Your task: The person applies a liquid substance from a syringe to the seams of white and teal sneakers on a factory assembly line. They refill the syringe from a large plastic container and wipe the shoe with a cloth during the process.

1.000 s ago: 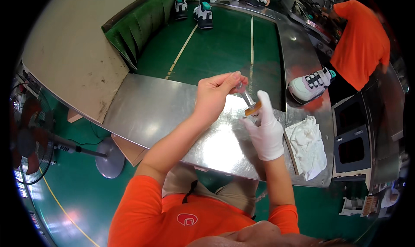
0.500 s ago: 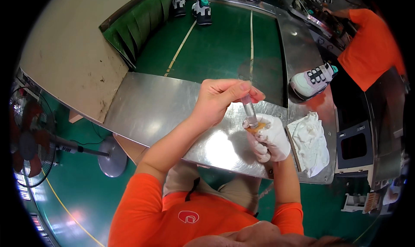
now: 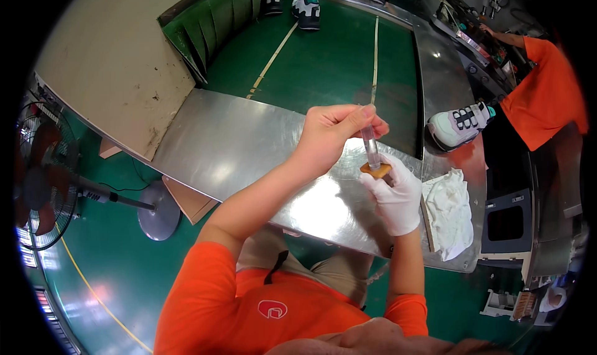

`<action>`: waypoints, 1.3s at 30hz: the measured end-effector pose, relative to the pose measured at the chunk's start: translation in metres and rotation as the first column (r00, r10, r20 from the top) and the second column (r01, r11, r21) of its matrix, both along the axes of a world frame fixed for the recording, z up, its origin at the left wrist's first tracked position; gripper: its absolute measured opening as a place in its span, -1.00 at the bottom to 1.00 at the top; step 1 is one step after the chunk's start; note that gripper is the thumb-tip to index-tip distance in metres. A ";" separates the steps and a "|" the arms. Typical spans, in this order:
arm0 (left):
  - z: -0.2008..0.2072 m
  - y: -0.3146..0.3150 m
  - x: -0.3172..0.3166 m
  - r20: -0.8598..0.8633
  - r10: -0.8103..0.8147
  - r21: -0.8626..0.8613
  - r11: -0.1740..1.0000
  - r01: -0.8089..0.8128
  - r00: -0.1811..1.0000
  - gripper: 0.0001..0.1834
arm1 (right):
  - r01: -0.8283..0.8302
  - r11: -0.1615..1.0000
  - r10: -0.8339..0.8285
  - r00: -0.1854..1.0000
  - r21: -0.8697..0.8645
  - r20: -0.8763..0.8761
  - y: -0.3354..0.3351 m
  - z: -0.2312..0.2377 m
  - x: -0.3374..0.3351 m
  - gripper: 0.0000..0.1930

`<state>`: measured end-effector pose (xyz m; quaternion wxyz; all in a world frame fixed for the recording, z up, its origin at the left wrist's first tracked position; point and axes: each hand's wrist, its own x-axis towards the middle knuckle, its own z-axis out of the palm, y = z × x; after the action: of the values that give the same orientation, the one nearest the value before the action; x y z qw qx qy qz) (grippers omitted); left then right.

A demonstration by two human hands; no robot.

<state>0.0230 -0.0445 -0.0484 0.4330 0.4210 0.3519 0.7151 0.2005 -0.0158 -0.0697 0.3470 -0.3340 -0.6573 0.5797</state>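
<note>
My bare left hand [image 3: 324, 137] pinches the top of a clear, slim tube [image 3: 371, 148] between thumb and fingers. The tube stands nearly upright, and its lower end meets a small amber-tan block [image 3: 381, 170]. In a white glove, my right hand [image 3: 401, 199] grips that block from below. Both hands are over the metal table edge [image 3: 236, 143]. To the right of my gloved hand lies a crumpled white cloth [image 3: 451, 215] on a flat board. A white and grey shoe with black straps [image 3: 457, 125] rests beyond the cloth.
A green conveyor belt [image 3: 323, 63] runs away from me, carrying shoes [image 3: 306, 10] at its far end. A beige panel [image 3: 112, 63] borders it on the left. A floor fan [image 3: 43, 181] stands at far left. Someone in orange [image 3: 547, 94] works at right.
The gloved right hand has turned and opened its grip somewhat, so the amber-tan block shows more fully. The tube still touches the block. The whole view has shifted slightly.
</note>
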 end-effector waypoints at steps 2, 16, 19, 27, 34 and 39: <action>0.001 -0.003 0.000 0.003 -0.035 0.022 0.999 0.034 0.999 -0.66 | -0.092 0.977 0.080 0.994 -0.190 -0.067 0.000 0.009 0.005 -0.59; 0.006 -0.014 -0.001 -0.016 -0.254 0.087 0.963 0.255 0.967 -0.66 | -0.691 0.581 0.357 0.692 -0.430 -0.628 0.010 -0.006 0.016 -0.52; 0.010 -0.009 0.002 0.063 -0.251 0.039 0.968 0.249 0.966 -0.64 | -0.499 0.776 0.274 0.817 -0.385 -0.508 0.007 -0.003 0.011 -0.60; 0.014 0.002 0.008 -0.055 -0.306 -0.014 0.952 0.306 0.950 -0.61 | -0.110 0.978 0.037 0.928 -0.179 -0.371 -0.010 0.024 0.005 -0.41; 0.044 0.008 0.044 0.126 -0.485 0.064 0.874 0.481 0.865 -0.51 | -0.375 0.920 0.303 0.503 0.111 -0.810 -0.022 0.017 0.008 -0.10; 0.060 -0.007 0.055 0.246 -0.579 0.142 0.815 0.562 0.777 -0.53 | -0.285 0.927 0.032 0.708 -0.245 -0.705 -0.049 0.038 0.011 -0.12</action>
<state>0.0779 -0.0518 0.0115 0.6613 0.4159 0.1218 0.6123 0.2117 -0.0644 -0.0316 0.4522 -0.0897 -0.3985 0.7929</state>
